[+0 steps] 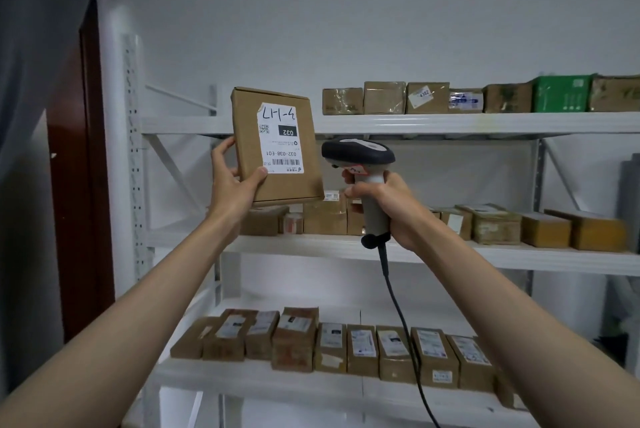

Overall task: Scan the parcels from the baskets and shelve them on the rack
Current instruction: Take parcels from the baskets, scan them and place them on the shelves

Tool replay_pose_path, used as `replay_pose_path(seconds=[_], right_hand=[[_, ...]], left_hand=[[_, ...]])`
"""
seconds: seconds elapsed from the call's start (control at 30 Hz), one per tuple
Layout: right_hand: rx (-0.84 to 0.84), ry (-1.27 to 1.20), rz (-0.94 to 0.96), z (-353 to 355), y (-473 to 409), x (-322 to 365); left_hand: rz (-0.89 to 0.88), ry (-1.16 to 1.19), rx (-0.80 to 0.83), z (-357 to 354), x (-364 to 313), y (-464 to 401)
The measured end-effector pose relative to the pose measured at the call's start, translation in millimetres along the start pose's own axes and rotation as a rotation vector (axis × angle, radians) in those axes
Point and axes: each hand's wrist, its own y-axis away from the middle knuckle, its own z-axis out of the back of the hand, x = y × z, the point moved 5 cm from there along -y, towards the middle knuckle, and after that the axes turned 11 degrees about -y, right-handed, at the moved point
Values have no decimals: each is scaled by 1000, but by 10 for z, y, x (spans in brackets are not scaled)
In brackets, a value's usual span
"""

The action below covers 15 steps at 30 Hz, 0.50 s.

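Observation:
A flat brown cardboard parcel [298, 178] with an upside-down white label is held up in front of the white metal rack [450, 124]. My left hand [232, 181] grips its lower left corner, thumb across the label's edge. My right hand [384, 205] grips the handle of a grey and white barcode scanner [360, 150], whose head sits just right of the parcel at label height. The scanner's black cable hangs down past the lower shelf. No baskets are visible.
Rows of brown parcels fill the top shelf [433, 98], the middle shelf [519, 230] and the lower shelf [346, 344]. A green box [561, 93] stands on the top shelf. The top shelf's left end is bare. A dark red door [83, 185] stands at left.

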Motion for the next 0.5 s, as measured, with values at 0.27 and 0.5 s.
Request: replay_pose_path(seconds=[0.27, 0.5], right_hand=[[-61, 7, 29, 23, -568, -161], [-53, 60, 61, 161, -1039, -234]], left_hand=[[29, 14, 37, -169, 201, -502], [80, 139, 37, -366, 224, -1160]])
